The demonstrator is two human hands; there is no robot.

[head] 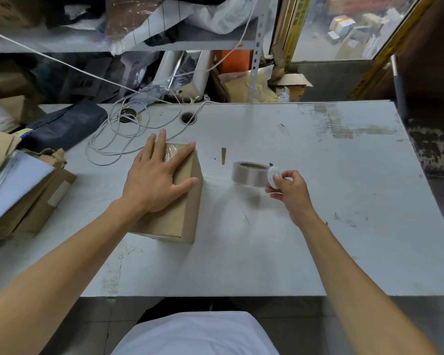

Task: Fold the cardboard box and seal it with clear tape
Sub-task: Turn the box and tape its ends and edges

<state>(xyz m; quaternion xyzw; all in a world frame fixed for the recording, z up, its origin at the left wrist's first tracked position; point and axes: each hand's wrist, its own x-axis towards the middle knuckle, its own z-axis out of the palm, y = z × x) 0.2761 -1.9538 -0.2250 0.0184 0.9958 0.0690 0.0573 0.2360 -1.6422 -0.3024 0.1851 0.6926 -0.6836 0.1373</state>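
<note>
A brown cardboard box (187, 213) lies closed on the white table (344, 201), left of centre. Clear tape shows along its top at the far end. My left hand (157, 180) lies flat on the box top with fingers spread. To the right, a roll of clear tape (249, 174) is off the box, and a stretch of tape runs from it towards the box's right edge. My right hand (289, 189) pinches a small round white thing (273, 178), perhaps a cutter, held against the right side of the roll.
A coiled white cable (121, 139) lies behind the box. A stack of flat cardboard and a plastic sleeve (23, 190) sits at the left edge, next to a dark bag (67, 124). A small cardboard sliver (223, 155) lies near the roll. Cluttered shelves stand behind the table.
</note>
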